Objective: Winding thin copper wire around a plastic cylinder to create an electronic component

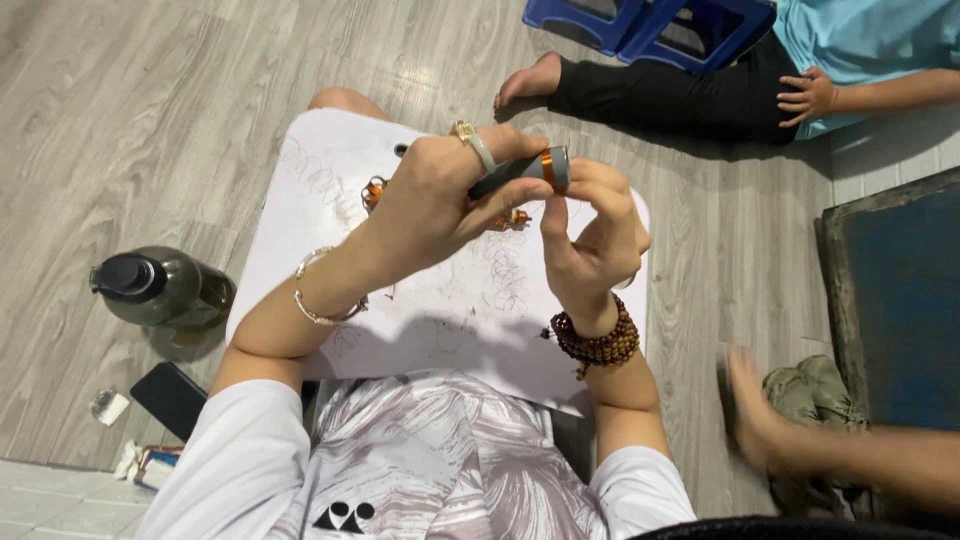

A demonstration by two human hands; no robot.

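**Grey tool held in both hands above white board**

Grey tool (520,172), banded with copper-coloured winding, lies between both hands over the board's (470,310) far half. Left hand (435,200) is closed around its shaft, a ring on one finger and a bangle on the wrist. Right hand (590,235) pinches the tool's round end with narrow fingertips, a bead bracelet (597,343) at the wrist. Two small copper coils (374,192) rest on the board beneath the hands, partly hidden. Left of the board stand a dark bottle (160,288) and a black phone (170,398). Right of the board, another person's blurred hand (750,410) is near the floor.
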